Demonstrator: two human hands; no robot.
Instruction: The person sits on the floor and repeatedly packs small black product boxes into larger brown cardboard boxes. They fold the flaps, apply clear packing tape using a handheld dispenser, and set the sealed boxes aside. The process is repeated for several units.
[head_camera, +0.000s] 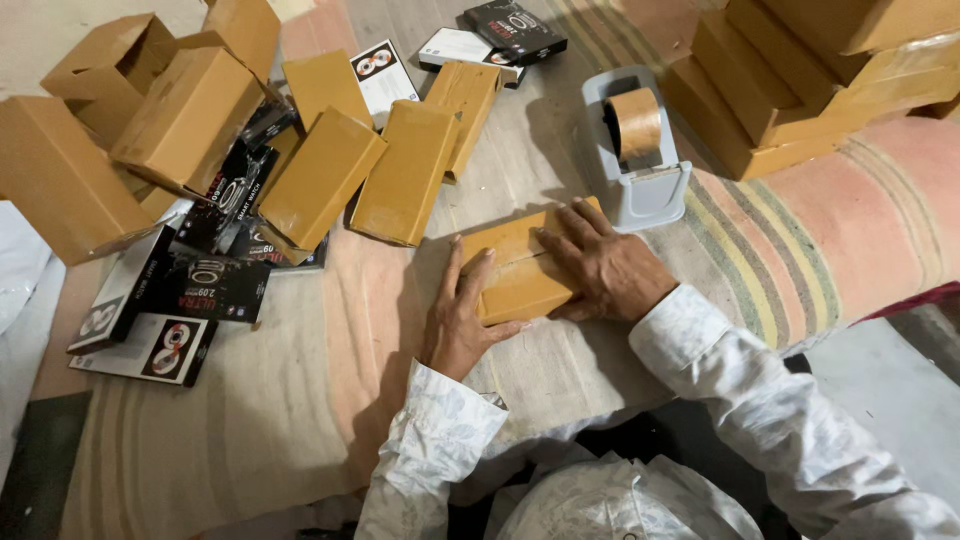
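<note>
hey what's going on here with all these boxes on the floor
A person in a white patterned shirt presses both hands on a small flat brown cardboard box lying on a striped cloth. The left hand steadies its near end and the right hand lies flat across the top. Just beyond sits a grey tape dispenser with a brown tape roll. More brown boxes and black printed product cartons lie scattered to the left.

Brown box on striped cloth, left hand and right hand flat upon it; tape dispenser just behind.
</note>
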